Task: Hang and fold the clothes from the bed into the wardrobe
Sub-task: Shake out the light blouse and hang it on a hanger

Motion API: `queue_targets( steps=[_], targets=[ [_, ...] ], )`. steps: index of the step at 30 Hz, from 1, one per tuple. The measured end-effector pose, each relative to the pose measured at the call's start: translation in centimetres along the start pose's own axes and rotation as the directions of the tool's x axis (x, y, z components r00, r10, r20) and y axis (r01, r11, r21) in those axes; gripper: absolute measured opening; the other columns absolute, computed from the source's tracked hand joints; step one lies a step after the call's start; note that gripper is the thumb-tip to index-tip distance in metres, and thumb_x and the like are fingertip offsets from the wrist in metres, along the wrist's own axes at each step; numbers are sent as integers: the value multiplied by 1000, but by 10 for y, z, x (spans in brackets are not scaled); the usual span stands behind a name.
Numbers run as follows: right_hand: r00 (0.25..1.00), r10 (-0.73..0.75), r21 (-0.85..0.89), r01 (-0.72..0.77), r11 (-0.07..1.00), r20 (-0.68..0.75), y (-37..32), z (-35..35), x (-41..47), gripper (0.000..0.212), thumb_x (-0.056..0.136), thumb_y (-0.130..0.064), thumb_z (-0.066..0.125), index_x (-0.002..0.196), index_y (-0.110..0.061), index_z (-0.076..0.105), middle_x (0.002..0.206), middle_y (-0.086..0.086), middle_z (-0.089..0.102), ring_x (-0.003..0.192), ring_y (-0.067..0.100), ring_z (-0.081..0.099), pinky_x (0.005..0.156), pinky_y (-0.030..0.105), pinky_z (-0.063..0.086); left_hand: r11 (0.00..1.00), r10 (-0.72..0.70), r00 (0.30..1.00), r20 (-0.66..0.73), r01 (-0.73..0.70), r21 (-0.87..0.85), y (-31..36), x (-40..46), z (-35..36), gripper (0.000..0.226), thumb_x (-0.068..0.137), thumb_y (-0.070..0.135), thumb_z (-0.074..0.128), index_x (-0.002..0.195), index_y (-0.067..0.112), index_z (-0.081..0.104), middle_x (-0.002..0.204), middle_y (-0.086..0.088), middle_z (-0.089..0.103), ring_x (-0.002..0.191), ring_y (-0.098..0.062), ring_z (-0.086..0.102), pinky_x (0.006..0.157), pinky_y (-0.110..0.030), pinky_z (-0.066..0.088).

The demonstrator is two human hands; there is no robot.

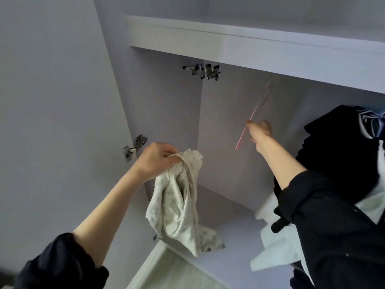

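Note:
My left hand (158,159) grips the top of a cream patterned garment (181,207), which hangs bunched below it in front of the open wardrobe (208,126). Further inside, my right hand (259,132) holds a thin pink hanger (253,117) seen almost edge-on; its hook reaches up toward the underside of the shelf (260,53). The hanger carries nothing.
Dark clothes (337,151) hang at the right side of the wardrobe, with white garments (273,249) below them. The open door (62,101) stands at the left on metal hinges (135,148). The wardrobe floor (233,232) lies under the cream garment.

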State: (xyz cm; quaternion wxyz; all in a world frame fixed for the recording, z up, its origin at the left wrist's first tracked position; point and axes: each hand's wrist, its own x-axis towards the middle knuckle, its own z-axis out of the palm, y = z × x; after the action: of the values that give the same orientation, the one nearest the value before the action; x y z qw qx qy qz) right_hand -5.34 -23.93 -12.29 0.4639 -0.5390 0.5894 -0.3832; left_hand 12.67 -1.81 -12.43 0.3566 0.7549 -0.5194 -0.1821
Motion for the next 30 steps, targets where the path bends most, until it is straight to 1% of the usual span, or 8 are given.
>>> queue_targets(
  steps=[2, 7, 10, 16, 20, 24, 27, 30],
  targets=[
    [979, 165, 190, -186, 964, 120, -6, 2, 5, 6, 92, -9, 52, 94, -9, 57, 90, 8, 61, 71, 18, 58, 59, 31, 47, 1000, -6, 1000, 14, 6, -23, 0, 6, -3, 4, 82, 14, 68, 82, 18, 68, 75, 5, 69, 66, -4, 62, 71, -19, 46],
    [954, 193, 349, -266, 899, 231, -5, 9, 14, 23, 91, 2, 48, 80, -18, 51, 52, -4, 63, 57, 11, 62, 51, 26, 49, 992, -34, 998, 52, 40, -119, -14, 13, -8, 14, 82, 10, 68, 75, 22, 68, 64, 13, 67, 57, 5, 59, 57, -7, 42],
    [965, 133, 458, -226, 860, 227, -5, 10, 10, 27, 92, 7, 44, 83, -18, 51, 46, -4, 63, 42, 7, 61, 46, 19, 50, 992, -45, 996, 74, 53, -113, -18, 17, -10, 12, 83, 11, 68, 77, 22, 68, 73, 8, 70, 60, 4, 60, 60, -7, 44],
    [977, 28, 593, -152, 791, 213, -2, 2, -11, 25, 89, 11, 48, 87, -14, 50, 55, -1, 67, 44, 10, 61, 44, 16, 47, 988, -69, 997, 38, 74, -135, -23, 23, -19, 14, 81, 16, 70, 73, 28, 68, 71, 8, 69, 67, -5, 61, 70, -20, 45],
    [993, 87, 453, -113, 884, 77, 24, 1, -31, 36, 84, 16, 27, 76, -13, 47, 65, 7, 53, 26, 4, 33, 31, 10, 20, 990, -50, 996, 76, 60, -131, -21, 22, -20, 13, 80, 19, 70, 72, 28, 67, 72, 3, 67, 68, -8, 60, 67, -21, 42],
    [989, 136, 414, -151, 898, 66, 52, -11, -50, 20, 85, -4, 42, 69, -13, 50, 63, 0, 46, 28, 2, 22, 29, 14, 13, 992, -36, 993, 111, 49, -119, -19, 19, -17, 10, 81, 18, 69, 75, 26, 68, 74, 3, 68, 70, -9, 60, 69, -22, 43],
    [986, 164, 395, -165, 904, 36, 76, -21, -69, 38, 89, -33, 56, 56, -18, 42, 47, -5, 38, 29, 5, 20, 31, 17, 12, 992, -24, 992, 121, 39, -119, -16, 17, -14, 8, 83, 19, 67, 78, 25, 67, 74, 4, 66, 69, -9, 59, 69, -23, 42],
    [987, 108, 351, -58, 934, -123, 96, -28, -93, 57, 84, -52, 61, 49, -17, 33, 41, -3, 32, 34, 10, 26, 39, 21, 23, 995, -26, 991, 130, 39, -95, -11, 14, -12, 10, 84, 19, 67, 76, 26, 66, 71, 5, 64, 68, -8, 58, 66, -23, 42]
  ],
)
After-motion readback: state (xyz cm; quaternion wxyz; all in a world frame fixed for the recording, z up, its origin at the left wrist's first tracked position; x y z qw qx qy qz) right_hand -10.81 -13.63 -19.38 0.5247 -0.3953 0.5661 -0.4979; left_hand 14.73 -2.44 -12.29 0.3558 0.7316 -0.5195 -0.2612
